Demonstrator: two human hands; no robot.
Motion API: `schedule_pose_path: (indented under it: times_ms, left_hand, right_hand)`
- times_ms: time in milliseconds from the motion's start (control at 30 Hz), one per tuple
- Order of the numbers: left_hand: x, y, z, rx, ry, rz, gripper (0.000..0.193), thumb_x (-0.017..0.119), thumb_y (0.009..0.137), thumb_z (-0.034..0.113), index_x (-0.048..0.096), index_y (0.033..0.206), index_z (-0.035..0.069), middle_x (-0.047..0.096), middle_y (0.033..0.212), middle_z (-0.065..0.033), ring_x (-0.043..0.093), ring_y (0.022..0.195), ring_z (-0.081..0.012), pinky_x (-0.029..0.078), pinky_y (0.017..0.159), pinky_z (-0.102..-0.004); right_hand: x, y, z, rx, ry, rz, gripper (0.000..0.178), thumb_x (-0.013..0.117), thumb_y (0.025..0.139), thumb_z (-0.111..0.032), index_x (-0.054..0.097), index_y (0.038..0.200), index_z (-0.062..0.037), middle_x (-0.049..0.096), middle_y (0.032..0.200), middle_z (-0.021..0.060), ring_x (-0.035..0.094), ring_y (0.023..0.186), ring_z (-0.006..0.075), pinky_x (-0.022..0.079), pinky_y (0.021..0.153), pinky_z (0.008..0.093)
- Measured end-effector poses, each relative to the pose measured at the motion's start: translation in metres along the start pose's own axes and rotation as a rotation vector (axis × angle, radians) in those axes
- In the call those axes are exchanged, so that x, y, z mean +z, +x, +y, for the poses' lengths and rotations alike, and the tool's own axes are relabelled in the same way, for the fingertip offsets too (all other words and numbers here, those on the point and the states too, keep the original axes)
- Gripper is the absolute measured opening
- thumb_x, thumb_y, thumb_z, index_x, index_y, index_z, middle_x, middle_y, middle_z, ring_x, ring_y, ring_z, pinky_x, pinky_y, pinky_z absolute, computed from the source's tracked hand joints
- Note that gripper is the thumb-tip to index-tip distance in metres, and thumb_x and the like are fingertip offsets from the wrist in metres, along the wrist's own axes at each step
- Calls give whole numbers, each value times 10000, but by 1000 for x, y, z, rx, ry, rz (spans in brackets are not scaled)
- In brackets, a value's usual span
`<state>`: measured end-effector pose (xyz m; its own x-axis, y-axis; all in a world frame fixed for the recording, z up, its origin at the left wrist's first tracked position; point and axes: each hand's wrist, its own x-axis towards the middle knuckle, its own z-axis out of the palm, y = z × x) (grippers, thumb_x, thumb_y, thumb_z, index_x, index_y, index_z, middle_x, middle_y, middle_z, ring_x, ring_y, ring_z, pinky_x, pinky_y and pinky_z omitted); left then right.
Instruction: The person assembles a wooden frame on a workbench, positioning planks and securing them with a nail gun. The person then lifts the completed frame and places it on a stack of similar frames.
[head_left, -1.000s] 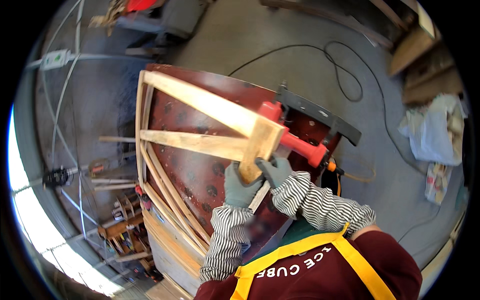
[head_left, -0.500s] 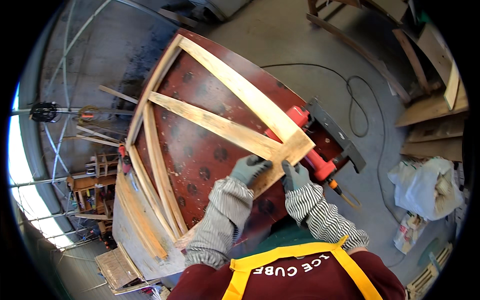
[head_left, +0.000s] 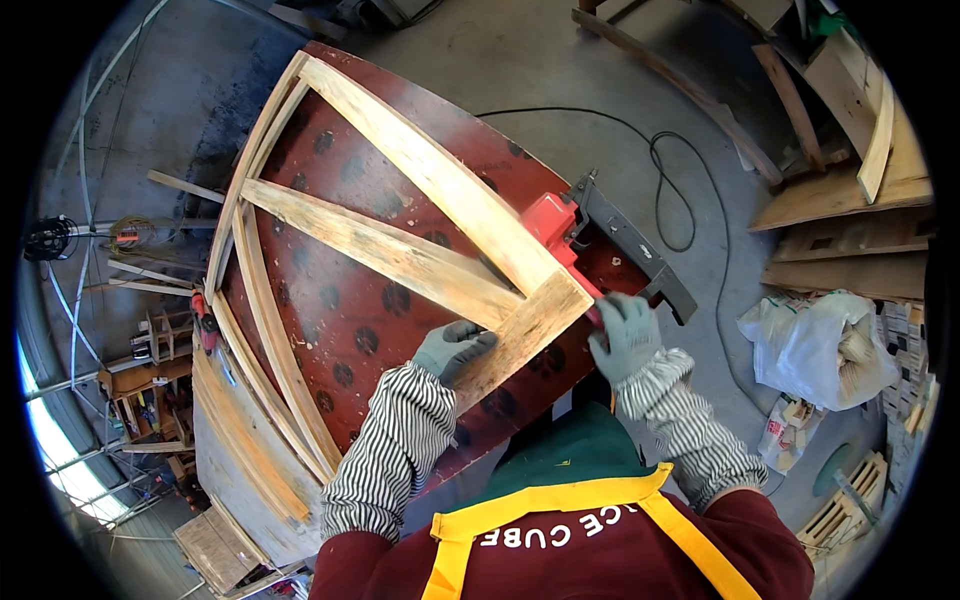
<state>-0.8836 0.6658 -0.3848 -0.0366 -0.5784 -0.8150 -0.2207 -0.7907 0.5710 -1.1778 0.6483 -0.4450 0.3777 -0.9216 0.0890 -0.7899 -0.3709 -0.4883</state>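
My left hand (head_left: 453,350), in a grey glove, is curled at the edge of a short wooden board (head_left: 530,330). That board joins two long slats (head_left: 435,165) at the near corner of a pale wooden frame. My gloved right hand (head_left: 628,337) is closed on the handle end of a red nail gun (head_left: 549,222). The tool lies beside the frame's corner, its black magazine (head_left: 635,245) towards the right. The glove hides much of its handle. Frame and nail gun rest on a dark red spotted panel (head_left: 400,330).
Loose wooden strips (head_left: 250,440) and another red tool (head_left: 206,322) lie at the left. A dark cord or hose (head_left: 660,165) loops over the floor. Stacked boards (head_left: 850,200) and a white sack (head_left: 820,350) stand at the right.
My right hand has left the board and moved right onto the nail gun's handle. My left hand stays at the board. The view has shifted, moving the scene leftward in the picture.
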Motion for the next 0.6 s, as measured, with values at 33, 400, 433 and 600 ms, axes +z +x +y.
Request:
schedule_pose_path:
  times_ms: [33, 400, 433, 600]
  left_hand:
    - [-2, 0, -3, 4, 14, -3, 462, 705, 865, 310, 614, 1188, -7, 649, 1093, -48, 567, 1002, -119, 423, 912, -267]
    - [-4, -5, -2, -15, -26, -1, 398, 704, 865, 262, 630, 1147, -10, 653, 1045, -49, 575, 950, -124, 438, 872, -278]
    - [-6, 3, -15, 3, -91, -28, 465, 721, 848, 367, 644, 1108, -10, 667, 980, -52, 581, 915, -112, 453, 845, -264]
    - [-3, 32, -8, 23, 164, 13, 429, 729, 837, 338, 664, 1097, 2, 686, 985, -64, 600, 904, -113, 468, 827, -269]
  right_hand:
    - [0, 11, 3, 37, -4, -60, 639, 696, 759, -290, 465, 1311, -66, 537, 1184, 159, 535, 1027, 355, 462, 851, 461]
    - [-16, 108, 27, 308, -2, -642, 980, 635, 781, -220, 3, 1516, -77, 592, 1107, 283, 624, 984, 386, 500, 868, 442]
    - [-23, 108, 43, 347, 81, -632, 976, 639, 767, -214, 26, 1511, -59, 585, 1129, 292, 620, 990, 400, 491, 881, 443]
    - [-55, 73, 89, 346, 375, -206, 941, 667, 739, -153, 127, 1508, -104, 650, 953, 231, 667, 833, 371, 535, 761, 408]
